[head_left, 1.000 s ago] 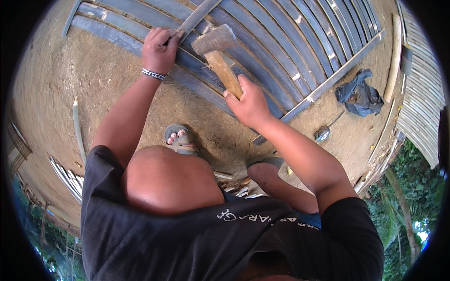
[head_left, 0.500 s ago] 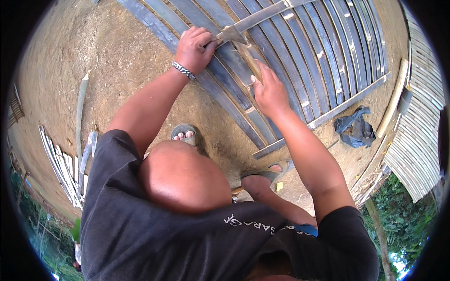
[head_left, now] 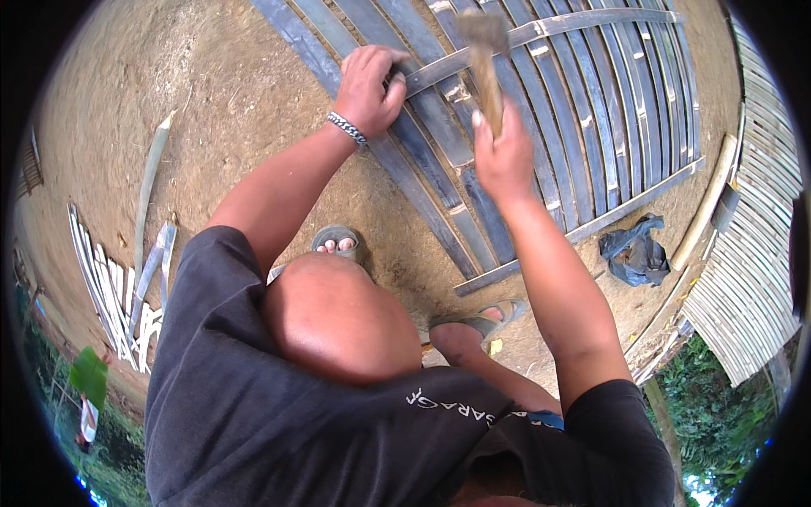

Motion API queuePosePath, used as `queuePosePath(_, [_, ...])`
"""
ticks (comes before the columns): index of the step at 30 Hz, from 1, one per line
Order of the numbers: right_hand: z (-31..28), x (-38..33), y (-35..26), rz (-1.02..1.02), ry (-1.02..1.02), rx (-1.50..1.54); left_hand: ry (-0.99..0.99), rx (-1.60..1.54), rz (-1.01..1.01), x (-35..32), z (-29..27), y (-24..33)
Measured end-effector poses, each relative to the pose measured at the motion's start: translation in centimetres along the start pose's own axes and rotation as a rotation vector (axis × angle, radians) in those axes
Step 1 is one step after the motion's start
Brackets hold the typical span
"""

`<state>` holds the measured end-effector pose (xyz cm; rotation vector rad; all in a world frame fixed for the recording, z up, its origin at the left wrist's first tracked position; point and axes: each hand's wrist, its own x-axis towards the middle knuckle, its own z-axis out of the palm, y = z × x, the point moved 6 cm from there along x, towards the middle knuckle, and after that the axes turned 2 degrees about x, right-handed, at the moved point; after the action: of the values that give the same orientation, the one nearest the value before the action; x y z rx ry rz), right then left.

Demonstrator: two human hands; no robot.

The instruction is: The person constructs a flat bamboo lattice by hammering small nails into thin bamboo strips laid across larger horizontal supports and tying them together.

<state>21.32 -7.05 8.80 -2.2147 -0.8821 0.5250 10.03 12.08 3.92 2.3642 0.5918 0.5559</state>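
Observation:
My right hand (head_left: 504, 160) is closed round the wooden handle of a hammer (head_left: 486, 76). The hammer's blurred head is raised over the dark slats of a split-bamboo panel (head_left: 528, 110) lying on the ground. At the panel's left side my left hand (head_left: 372, 93) has its fingers curled in, against the end of a bamboo crosspiece (head_left: 541, 29) that runs over the slats. What those fingers pinch, if anything, is hidden. A second bamboo strip (head_left: 583, 228) crosses the slats along the panel's near edge.
A crumpled black plastic bag (head_left: 635, 251) lies right of the panel, near a bamboo pole (head_left: 710, 198) and a long mat of pale slats (head_left: 756, 220). Cut pale strips (head_left: 106, 287) and a longer split piece (head_left: 152, 177) lie on the dirt at left. Another person (head_left: 88, 418) is far left.
The hammer has risen off the crosspiece's left end, up and to the right with my right hand. My left hand stays by that end. The whole view has shifted slightly.

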Motion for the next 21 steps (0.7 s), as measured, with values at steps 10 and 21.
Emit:
queuePosePath(10, [-1.0,11.6,1.6,0.300,-0.033,-0.396,-0.001,0.148,-0.055,0.1,0.5,0.8])
queuePosePath(21, [-0.9,12.4,1.4,0.290,-0.123,-0.464,-0.360,0.497,-0.417,-3.4,-0.3,-1.6])
